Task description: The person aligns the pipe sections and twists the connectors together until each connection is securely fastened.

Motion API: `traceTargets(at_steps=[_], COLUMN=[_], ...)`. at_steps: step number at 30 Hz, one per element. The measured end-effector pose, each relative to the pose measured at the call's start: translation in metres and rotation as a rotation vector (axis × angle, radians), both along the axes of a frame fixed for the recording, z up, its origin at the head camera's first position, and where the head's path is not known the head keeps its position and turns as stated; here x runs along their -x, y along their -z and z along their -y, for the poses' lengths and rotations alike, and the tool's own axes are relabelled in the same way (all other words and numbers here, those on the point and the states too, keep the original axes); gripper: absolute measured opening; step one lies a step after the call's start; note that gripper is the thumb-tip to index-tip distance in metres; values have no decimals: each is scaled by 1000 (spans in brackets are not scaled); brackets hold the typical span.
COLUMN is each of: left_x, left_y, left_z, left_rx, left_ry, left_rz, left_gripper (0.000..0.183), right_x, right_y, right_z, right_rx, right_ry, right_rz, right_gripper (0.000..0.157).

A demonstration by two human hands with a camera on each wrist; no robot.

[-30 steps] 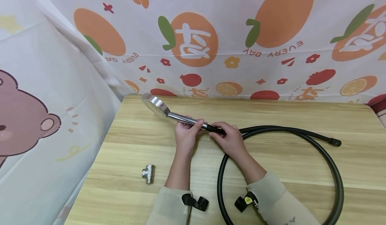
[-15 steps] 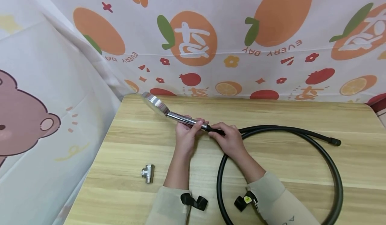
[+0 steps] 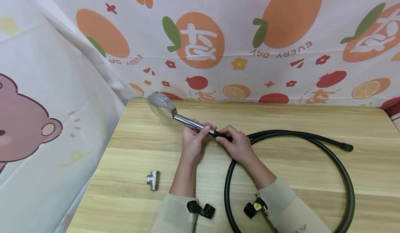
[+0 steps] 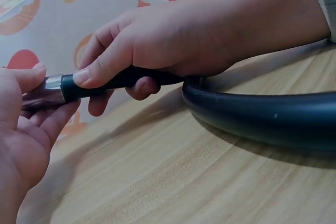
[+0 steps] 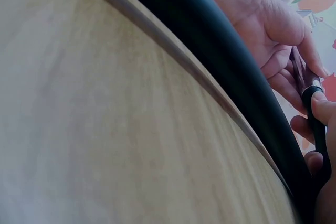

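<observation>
A chrome shower head (image 3: 161, 102) points up and to the left, its handle (image 3: 187, 122) gripped near the lower end by my left hand (image 3: 192, 144). My right hand (image 3: 239, 144) pinches the black end of a shower hose (image 3: 342, 170), thumb and fingers curled round it. In the left wrist view the hose's black end (image 4: 71, 87) meets the chrome end of the handle (image 4: 51, 88) directly, in line with it. The right wrist view shows the left palm (image 5: 273, 40) behind the hose, with the right thumb (image 5: 321, 107) on the black end.
The hose lies in a wide loop on the right of the wooden table (image 3: 125, 198), its other end (image 3: 347, 147) at the far right. A small chrome tee fitting (image 3: 153, 180) lies left of the left forearm. A fruit-print curtain (image 3: 243, 24) hangs behind the table.
The shower head has rolled about its handle, so its face and back show at a different angle. Both hands keep their places on the handle and hose end.
</observation>
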State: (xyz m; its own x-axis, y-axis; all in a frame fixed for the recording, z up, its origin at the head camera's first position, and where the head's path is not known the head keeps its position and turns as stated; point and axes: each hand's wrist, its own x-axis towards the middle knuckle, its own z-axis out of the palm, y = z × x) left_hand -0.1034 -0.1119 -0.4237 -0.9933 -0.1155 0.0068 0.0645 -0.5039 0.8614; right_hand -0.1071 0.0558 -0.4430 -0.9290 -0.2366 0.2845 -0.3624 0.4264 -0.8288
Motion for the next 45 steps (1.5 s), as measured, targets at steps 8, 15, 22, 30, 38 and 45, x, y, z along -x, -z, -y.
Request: traceTargets(at_steps=[8, 15, 22, 30, 38, 45], left_x=[-1, 2, 4, 1, 4, 7], left_y=[-1, -1, 6, 10, 5, 2], left_z=[-9, -18, -13, 1, 13, 17], left_rx=[-14, -30, -46, -17, 12, -37], left_ry=[-52, -94, -150, -105, -52, -11], left_rz=[-4, 54, 108, 242, 303, 273], left_gripper=[40, 43, 48, 57, 62, 47], right_x=[-3, -2, -4, -23, -54, -67], right_y=[-5, -8, -21, -56, -57, -46], right_z=[-6, -16, -22, -65, -135, -156], right_rx=[-55, -114, -240, -316, -194, -55], right_ry=[39, 32, -22, -50, 81, 218], right_rz=[-40, -128, -74, 116, 212, 251], right_gripper=[22, 26, 37, 33, 31, 33])
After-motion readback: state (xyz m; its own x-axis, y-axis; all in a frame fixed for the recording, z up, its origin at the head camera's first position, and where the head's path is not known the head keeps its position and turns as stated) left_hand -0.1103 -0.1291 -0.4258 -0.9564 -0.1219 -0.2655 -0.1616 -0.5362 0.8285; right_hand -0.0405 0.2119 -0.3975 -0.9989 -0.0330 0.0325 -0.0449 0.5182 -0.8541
